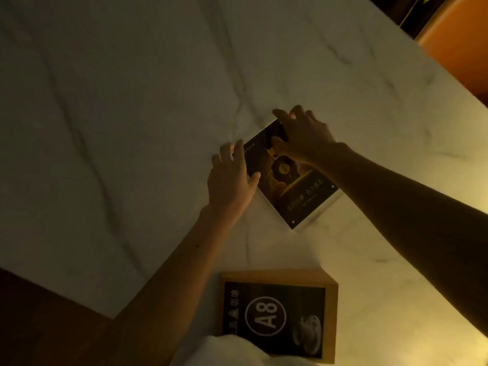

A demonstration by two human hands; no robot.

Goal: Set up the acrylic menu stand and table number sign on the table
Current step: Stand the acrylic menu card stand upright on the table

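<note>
An acrylic menu stand (295,188) with a dark food picture sits on the white marbled table (132,114), right of centre. My left hand (231,178) grips its left edge, thumb on the front face. My right hand (303,136) holds its far top corner, fingers curled over the edge. Whether the stand is upright or tilted is hard to tell from above. The table number sign (277,315), a wood-framed dark card marked A8, lies near the front edge, untouched.
The table's front-left edge (66,294) borders a dark wooden floor or seat. An orange seat (456,40) stands beyond the table's far right edge. A white cloth or garment (232,350) shows at the bottom.
</note>
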